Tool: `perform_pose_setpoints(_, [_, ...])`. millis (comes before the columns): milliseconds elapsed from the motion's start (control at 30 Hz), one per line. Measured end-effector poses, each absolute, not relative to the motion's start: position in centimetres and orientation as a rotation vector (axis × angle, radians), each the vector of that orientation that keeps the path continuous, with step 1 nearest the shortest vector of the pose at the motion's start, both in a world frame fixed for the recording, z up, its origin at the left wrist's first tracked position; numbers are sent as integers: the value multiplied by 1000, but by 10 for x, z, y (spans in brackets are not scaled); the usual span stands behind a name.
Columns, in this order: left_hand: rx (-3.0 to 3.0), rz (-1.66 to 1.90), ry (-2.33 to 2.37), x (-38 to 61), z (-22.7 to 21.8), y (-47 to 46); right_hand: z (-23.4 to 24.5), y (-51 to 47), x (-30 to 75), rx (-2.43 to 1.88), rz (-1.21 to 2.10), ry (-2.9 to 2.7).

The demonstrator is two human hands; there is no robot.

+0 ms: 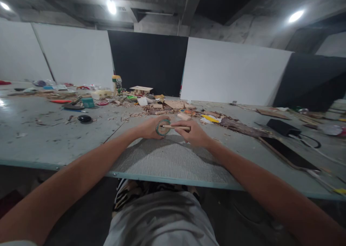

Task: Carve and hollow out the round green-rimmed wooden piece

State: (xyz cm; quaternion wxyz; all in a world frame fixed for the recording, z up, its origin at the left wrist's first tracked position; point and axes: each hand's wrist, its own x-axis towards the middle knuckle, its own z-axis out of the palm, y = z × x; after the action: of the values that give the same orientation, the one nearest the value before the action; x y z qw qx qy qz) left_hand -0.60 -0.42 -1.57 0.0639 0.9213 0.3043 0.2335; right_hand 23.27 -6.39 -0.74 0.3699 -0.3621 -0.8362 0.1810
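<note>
My left hand (150, 128) is closed around a small round wooden disc with a greenish rim (163, 128), held upright just above the table. My right hand (193, 132) pinches a thin wooden stick (177, 127) that lies level, its tip reaching across the face of the disc. Both hands meet over a grey textured mat (167, 159) at the near edge of the table. Both forearms stretch out from the bottom corners of the view.
Wood scraps, shavings and small blocks (173, 107) litter the table beyond my hands. A black oval object (84, 119) lies at the left, a dark slab (289, 154) and a black box with cable (283, 127) at the right. A small wooden model (141, 90) stands at the back.
</note>
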Motion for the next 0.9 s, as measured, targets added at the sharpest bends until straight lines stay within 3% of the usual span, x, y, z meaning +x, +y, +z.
perform_pose_setpoints(700, [2658, 919, 916, -7, -19, 2, -8, -44, 253, -933, 561, -1981])
perform_pose_setpoints(900, [2574, 1006, 1014, -6, -16, -3, -12, -55, 240, -936, 424, -2020])
